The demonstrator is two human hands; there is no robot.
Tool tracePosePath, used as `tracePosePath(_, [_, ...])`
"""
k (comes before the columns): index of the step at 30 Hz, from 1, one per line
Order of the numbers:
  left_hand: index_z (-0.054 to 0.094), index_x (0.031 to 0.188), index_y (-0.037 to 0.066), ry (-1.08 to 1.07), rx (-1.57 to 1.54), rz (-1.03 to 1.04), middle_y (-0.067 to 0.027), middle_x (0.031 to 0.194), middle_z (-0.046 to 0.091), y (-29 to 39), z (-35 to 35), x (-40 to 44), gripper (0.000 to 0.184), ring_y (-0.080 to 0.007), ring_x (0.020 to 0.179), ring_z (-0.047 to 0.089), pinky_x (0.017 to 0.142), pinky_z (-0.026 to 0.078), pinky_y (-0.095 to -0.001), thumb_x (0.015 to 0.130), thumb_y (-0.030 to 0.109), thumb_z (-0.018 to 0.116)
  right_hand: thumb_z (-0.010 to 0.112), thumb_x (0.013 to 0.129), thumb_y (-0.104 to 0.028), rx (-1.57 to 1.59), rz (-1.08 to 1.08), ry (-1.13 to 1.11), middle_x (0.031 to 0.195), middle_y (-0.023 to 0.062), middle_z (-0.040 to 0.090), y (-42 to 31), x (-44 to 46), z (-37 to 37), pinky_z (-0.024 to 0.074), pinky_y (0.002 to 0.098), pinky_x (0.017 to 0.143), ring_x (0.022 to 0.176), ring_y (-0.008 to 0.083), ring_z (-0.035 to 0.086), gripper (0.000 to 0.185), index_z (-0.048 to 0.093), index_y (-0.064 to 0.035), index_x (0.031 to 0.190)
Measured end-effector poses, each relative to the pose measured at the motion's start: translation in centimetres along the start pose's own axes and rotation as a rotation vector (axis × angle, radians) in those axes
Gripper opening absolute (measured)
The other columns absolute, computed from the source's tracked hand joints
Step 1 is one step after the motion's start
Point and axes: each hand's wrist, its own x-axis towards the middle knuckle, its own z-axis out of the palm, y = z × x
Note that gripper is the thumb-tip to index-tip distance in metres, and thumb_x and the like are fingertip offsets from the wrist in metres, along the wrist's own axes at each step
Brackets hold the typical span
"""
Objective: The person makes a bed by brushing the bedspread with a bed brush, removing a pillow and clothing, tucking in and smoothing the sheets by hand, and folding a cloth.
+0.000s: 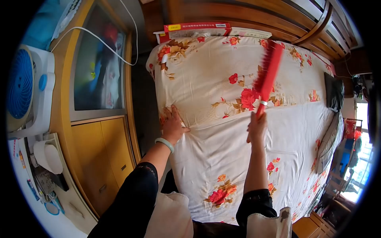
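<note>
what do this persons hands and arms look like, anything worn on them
Left hand and right hand are both ungloved. A smooth, pale bangle circles the left wrist. Black sleeves stop short of both hands, the left cuff looking lacy.

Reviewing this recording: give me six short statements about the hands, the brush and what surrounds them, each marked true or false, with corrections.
1. The right hand holds the brush. True.
2. The left hand touches the sheet. True.
3. The brush is blue. False: it is red.
4. The left wrist is bare. False: it wears a bracelet.
5. The sheet is plain, without any pattern. False: it has flowers printed on it.
6. A fan shows at the left side of the picture. True.
</note>
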Motion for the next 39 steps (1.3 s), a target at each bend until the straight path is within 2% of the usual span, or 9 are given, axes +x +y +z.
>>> tracePosePath(5, [0.007, 0.143, -0.003, 0.078, 0.044, 0.061, -0.0407, 0.140, 0.012, -1.7, 2.2, 0.6, 0.120, -0.0452, 0.097, 0.059, 0.084, 0.051, -0.0393, 0.060, 0.042, 0.081, 0.054, 0.086, -0.033, -0.062, 0.151, -0.466, 0.064, 0.0084, 0.051, 0.0, -2.4, 13.0, 0.0454, 0.0455, 0.053, 0.058, 0.0271, 0.054, 0.031, 0.046, -0.0064, 0.100])
tracePosePath(6, [0.008, 0.143, -0.003, 0.133, 0.121, 0.054, -0.0387, 0.138, 0.020, -2.3, 3.3, 1.2, 0.114, -0.0429, 0.097, 0.060, 0.082, 0.051, -0.0395, 0.065, 0.044, 0.077, 0.055, 0.084, -0.031, -0.285, -0.449, -0.476, 0.079, 0.0194, 0.061, 1.6, -5.3, 17.4, 0.0468, 0.0518, 0.068, 0.074, 0.0394, 0.060, 0.037, 0.045, -0.0003, 0.102])
tracePosePath(8, [0.008, 0.143, -0.002, 0.187, 0.202, 0.037, -0.0367, 0.136, 0.029, -3.1, 4.6, 1.5, 0.108, -0.0407, 0.097, 0.060, 0.081, 0.051, -0.0397, 0.071, 0.045, 0.073, 0.057, 0.083, -0.028, -0.201, -0.492, -0.598, 0.095, 0.0283, 0.061, -3.1, -10.8, 20.0, 0.0478, 0.0481, 0.074, 0.085, 0.0450, 0.060, 0.044, 0.045, 0.0052, 0.110])
tracePosePath(12, [0.054, 0.106, 0.004, 0.023, -1.809, -0.035, -0.0160, 0.093, 0.062, -4.3, 6.0, 1.7, 0.046, -0.0337, 0.088, 0.063, 0.072, 0.051, -0.0395, 0.079, 0.039, 0.067, 0.058, 0.083, -0.029, -0.111, -0.340, -0.793, 0.093, 0.0268, 0.061, -7.2, -11.6, 17.1, 0.0486, 0.0430, 0.070, 0.081, 0.0394, 0.062, 0.046, 0.048, 0.0028, 0.114])
tracePosePath(15, [0.023, 0.139, -0.003, 0.179, -0.024, 0.077, -0.0358, 0.136, 0.029, -1.4, 0.9, -0.5, 0.105, -0.0390, 0.096, 0.061, 0.082, 0.052, -0.0368, 0.061, 0.037, 0.081, 0.061, 0.084, -0.022, -0.146, -0.505, -0.488, 0.067, 0.0205, 0.058, -8.5, -8.8, 13.3, 0.0452, 0.0424, 0.057, 0.061, 0.0339, 0.060, 0.027, 0.048, 0.0003, 0.092])
tracePosePath(19, [0.009, 0.143, -0.002, 0.062, -0.057, 0.037, -0.0399, 0.140, 0.014, -1.1, 0.7, -0.2, 0.125, -0.0432, 0.110, 0.052, 0.087, 0.049, -0.0385, 0.053, 0.039, 0.085, 0.055, 0.087, -0.015, -0.193, -0.491, -0.257, 0.070, 0.0273, 0.058, -10.0, -5.6, 12.8, 0.0457, 0.0497, 0.057, 0.069, 0.0468, 0.058, 0.021, 0.042, 0.0004, 0.095])
tracePosePath(25, [0.010, 0.143, -0.002, 0.373, 0.087, 0.286, -0.0295, 0.143, 0.024, -6.0, 8.0, 2.7, 0.076, -0.0393, 0.127, 0.037, 0.103, 0.034, -0.0402, 0.087, 0.035, 0.046, 0.053, 0.085, -0.019, -0.617, -0.856, -0.830, 0.089, 0.0310, 0.060, -5.6, -11.9, 16.4, 0.0463, 0.0528, 0.077, 0.086, 0.0478, 0.058, 0.030, 0.043, 0.0018, 0.103])
tracePosePath(34, [0.009, 0.144, 0.003, 0.186, -0.058, 0.077, -0.0364, 0.140, 0.019, -1.5, 0.9, -0.8, 0.120, -0.0418, 0.108, 0.054, 0.083, 0.052, -0.0393, 0.057, 0.037, 0.084, 0.058, 0.084, -0.015, -0.413, -0.756, -0.500, 0.068, 0.0276, 0.057, -13.2, -6.6, 9.7, 0.0436, 0.0524, 0.059, 0.068, 0.0475, 0.056, 0.024, 0.043, 0.0011, 0.094])
tracePosePath(39, [0.013, 0.144, 0.003, 0.308, -0.045, 0.154, -0.0313, 0.143, 0.020, -2.5, 3.1, -0.3, 0.116, -0.0425, 0.123, 0.041, 0.099, 0.041, -0.0405, 0.058, 0.036, 0.084, 0.052, 0.084, -0.013, -0.824, -0.628, -0.822, 0.109, 0.0241, 0.059, -10.4, -4.6, 18.2, 0.0496, 0.0466, 0.079, 0.096, 0.0371, 0.061, 0.030, 0.051, 0.0026, 0.109])
